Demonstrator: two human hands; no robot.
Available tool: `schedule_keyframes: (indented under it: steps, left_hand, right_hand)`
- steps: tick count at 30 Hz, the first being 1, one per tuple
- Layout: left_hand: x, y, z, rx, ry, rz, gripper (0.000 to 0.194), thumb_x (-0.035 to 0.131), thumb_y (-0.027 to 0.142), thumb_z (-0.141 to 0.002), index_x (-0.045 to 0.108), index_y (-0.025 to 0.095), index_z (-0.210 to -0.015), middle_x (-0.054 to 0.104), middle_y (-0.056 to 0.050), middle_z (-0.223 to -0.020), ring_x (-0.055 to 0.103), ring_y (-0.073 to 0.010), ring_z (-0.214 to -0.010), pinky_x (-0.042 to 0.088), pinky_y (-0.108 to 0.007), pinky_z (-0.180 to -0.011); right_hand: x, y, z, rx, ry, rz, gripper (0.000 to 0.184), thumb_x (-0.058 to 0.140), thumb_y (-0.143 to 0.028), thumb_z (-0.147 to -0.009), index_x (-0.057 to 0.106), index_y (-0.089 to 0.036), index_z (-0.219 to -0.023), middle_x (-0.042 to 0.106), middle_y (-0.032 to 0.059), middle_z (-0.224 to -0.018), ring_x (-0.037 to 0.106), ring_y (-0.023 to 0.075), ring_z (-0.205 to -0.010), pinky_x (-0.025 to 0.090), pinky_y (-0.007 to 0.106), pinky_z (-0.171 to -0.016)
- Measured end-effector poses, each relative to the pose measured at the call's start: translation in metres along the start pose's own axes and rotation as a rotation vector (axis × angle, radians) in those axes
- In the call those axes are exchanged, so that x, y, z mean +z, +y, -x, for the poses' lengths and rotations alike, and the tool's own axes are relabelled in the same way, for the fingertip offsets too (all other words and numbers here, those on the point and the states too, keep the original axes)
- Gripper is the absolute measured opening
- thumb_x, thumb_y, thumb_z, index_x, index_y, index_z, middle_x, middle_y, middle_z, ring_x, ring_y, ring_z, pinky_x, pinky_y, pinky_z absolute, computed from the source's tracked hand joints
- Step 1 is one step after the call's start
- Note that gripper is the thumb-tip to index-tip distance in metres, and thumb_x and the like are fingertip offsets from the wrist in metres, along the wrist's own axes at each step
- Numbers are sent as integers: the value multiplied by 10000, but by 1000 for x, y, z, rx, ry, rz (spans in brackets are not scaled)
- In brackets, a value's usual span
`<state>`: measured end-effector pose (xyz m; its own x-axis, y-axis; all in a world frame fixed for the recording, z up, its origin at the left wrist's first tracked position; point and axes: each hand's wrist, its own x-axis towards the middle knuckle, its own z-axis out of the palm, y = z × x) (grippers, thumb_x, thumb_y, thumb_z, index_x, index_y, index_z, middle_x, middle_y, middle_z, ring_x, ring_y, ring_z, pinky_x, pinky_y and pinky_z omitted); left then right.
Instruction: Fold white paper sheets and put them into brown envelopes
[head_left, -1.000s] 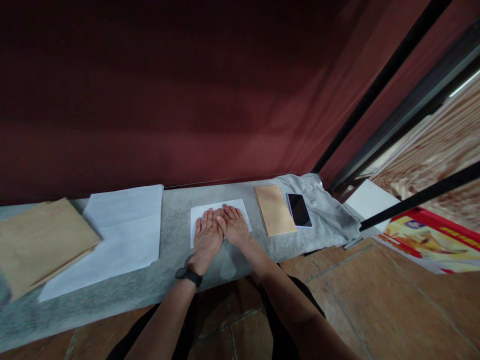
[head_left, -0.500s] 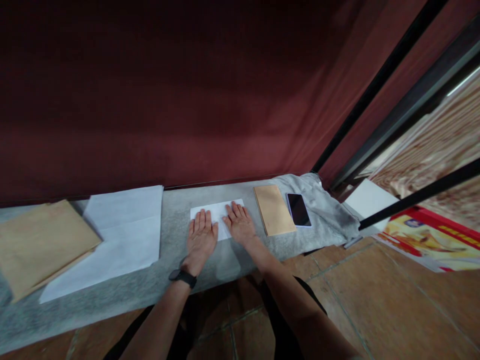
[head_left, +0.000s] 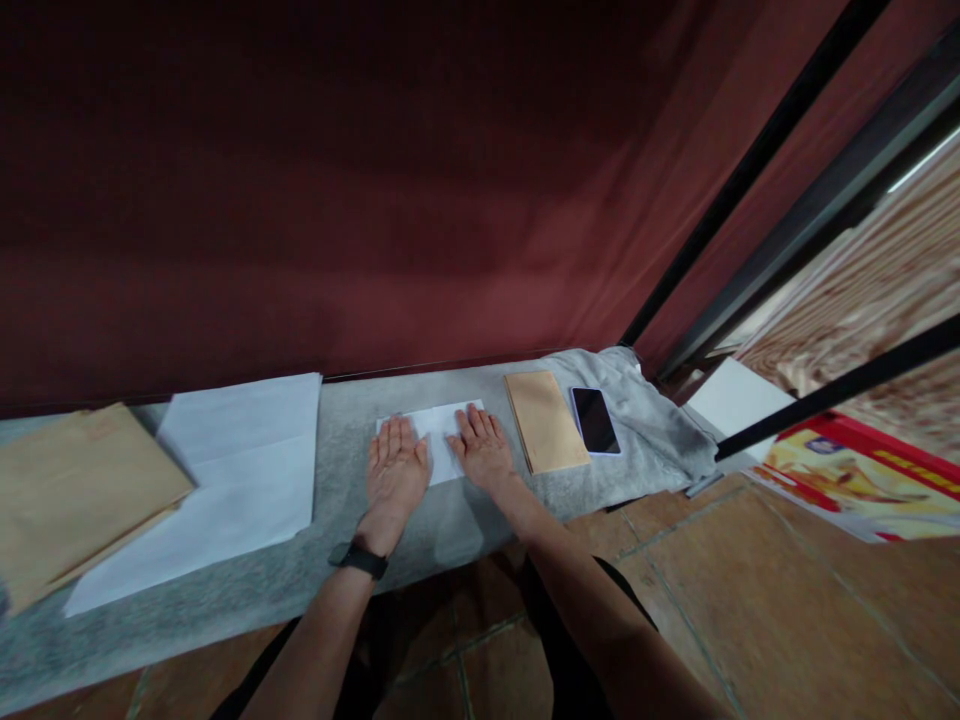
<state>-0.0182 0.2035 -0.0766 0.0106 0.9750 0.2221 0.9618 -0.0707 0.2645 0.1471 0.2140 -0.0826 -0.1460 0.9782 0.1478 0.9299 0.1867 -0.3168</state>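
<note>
A small white folded paper [head_left: 441, 468] lies flat on the grey cloth. My left hand [head_left: 396, 465] rests palm down over its left part, fingers stretched out, a black watch on the wrist. Flat on the right part is my right hand [head_left: 484, 450], its fingers spread. Between the two hands a strip of the paper shows; the rest is covered by them. Just right of my right hand lies a small stack of brown envelopes [head_left: 547, 420], and beside it a phone [head_left: 597, 420] with a dark screen.
Larger white sheets [head_left: 247, 460] lie at the left, partly under big brown envelopes [head_left: 90, 490]. The grey cloth [head_left: 345, 440] covers a narrow bench against a dark red wall [head_left: 420, 250]. Black bars and a red and yellow box [head_left: 862, 475] stand at the right.
My left hand has slid slightly left across the paper, widening the gap between the hands. My right hand stays nearly in place. The view has shifted a little.
</note>
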Motion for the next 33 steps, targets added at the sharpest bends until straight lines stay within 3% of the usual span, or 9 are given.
schedule_keyframes:
  steps: [3, 6, 13, 21, 28, 33]
  left_hand:
    - [4, 15, -4, 170, -16, 71, 631, 220, 366, -1021, 383, 37, -1534, 384, -185, -1615, 282, -277, -1538, 238, -470, -1258]
    - [11, 29, -6, 241, -99, 89, 633, 225, 405, -1031, 417, 53, -1522, 418, -171, -1597, 298, -272, -1531, 230, -465, -1262]
    - [19, 30, -11, 212, -97, 11, 661, 211, 447, -1036, 412, 48, -1523, 420, -171, -1593, 316, -265, -1525, 230, -466, -1261]
    - [25, 24, -10, 181, -56, -50, 612, 221, 330, -1020, 382, 48, -1539, 396, -164, -1607, 306, -253, -1529, 211, -480, -1264]
    - [28, 24, -9, 188, -30, -52, 602, 270, 282, -993, 377, 73, -1547, 400, -151, -1610, 289, -244, -1537, 205, -480, -1263]
    - [27, 19, -8, 233, -89, -80, 607, 285, 218, -968, 372, 59, -1547, 362, -155, -1633, 260, -262, -1546, 198, -478, -1267]
  right_hand:
    - [0, 1, 0, -6, -7, 6, 575, 396, -409, -1069, 378, -127, -1570, 287, 159, -1653, 284, 303, -1527, 214, 492, -1237]
    - [-1, 2, 1, -25, -21, 12, 559, 405, -346, -1060, 362, -148, -1582, 269, 145, -1660, 272, 300, -1532, 218, 494, -1236]
    - [1, 2, 1, -27, 2, 81, 546, 402, -329, -1059, 383, -141, -1571, 299, 145, -1647, 308, 296, -1519, 242, 492, -1231]
    - [2, 2, 4, 33, 53, 81, 543, 357, -347, -1076, 395, -98, -1558, 335, 138, -1628, 351, 284, -1500, 252, 461, -1230]
    - [-5, -1, 6, 134, 63, 55, 557, 334, -327, -1081, 391, -23, -1543, 350, 197, -1605, 323, 294, -1513, 232, 484, -1241]
    - [1, -23, 10, -49, 58, -72, 557, 271, -382, -1097, 374, -106, -1569, 344, 102, -1634, 306, 230, -1523, 234, 420, -1263]
